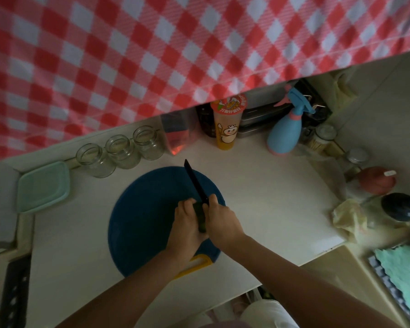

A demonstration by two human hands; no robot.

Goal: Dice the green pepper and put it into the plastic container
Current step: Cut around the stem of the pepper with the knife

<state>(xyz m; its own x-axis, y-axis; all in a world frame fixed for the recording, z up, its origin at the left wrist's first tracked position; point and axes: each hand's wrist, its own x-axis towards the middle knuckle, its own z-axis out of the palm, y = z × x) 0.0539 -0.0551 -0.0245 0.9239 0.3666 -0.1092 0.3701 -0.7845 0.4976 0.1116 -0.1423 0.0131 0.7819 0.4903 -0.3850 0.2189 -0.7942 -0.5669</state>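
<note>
A dark green pepper (200,216) lies on the round blue cutting board (142,221) in the middle of the white counter. My left hand (186,223) holds the pepper from its left side, fingers curled over it. My right hand (220,221) grips the handle of a black knife (194,182); the blade points away from me and sits against the far end of the pepper. Most of the pepper is hidden between my two hands. A pale green plastic container (43,187) stands at the far left of the counter.
Three glass jars (121,151) line the back edge. An orange drink cup (226,125), a blue spray bottle (287,131) and stacked trays stand behind. Cloths and small jars crowd the right side. A red checked cloth (152,55) hangs overhead.
</note>
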